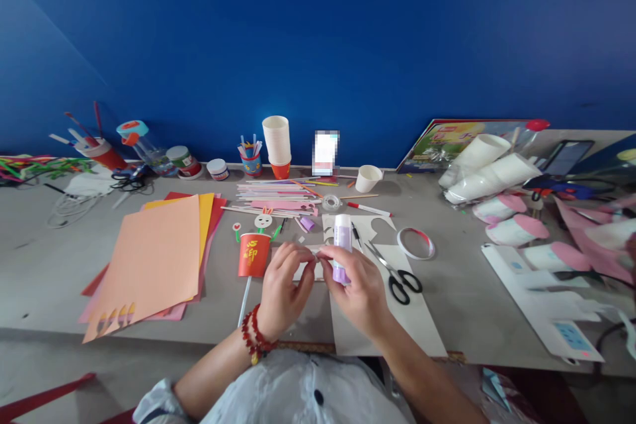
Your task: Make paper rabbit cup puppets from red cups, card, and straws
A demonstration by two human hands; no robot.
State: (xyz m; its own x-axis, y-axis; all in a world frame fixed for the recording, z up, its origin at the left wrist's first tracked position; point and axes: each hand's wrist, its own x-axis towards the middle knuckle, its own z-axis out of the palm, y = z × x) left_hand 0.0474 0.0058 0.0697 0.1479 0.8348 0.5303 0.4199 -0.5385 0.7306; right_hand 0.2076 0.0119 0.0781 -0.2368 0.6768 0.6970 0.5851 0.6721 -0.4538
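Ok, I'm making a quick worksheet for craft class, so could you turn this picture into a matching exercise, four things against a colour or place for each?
Things
1. glue stick
2. scissors
3. bead bracelet
4. cup below the rabbit face

Colours and places
A. red, with yellow writing
B. black handles, lying on the far side of the right hand from the left hand
C. white and light purple
D. around the left wrist

Right pairs: 1-C, 2-B, 3-D, 4-A
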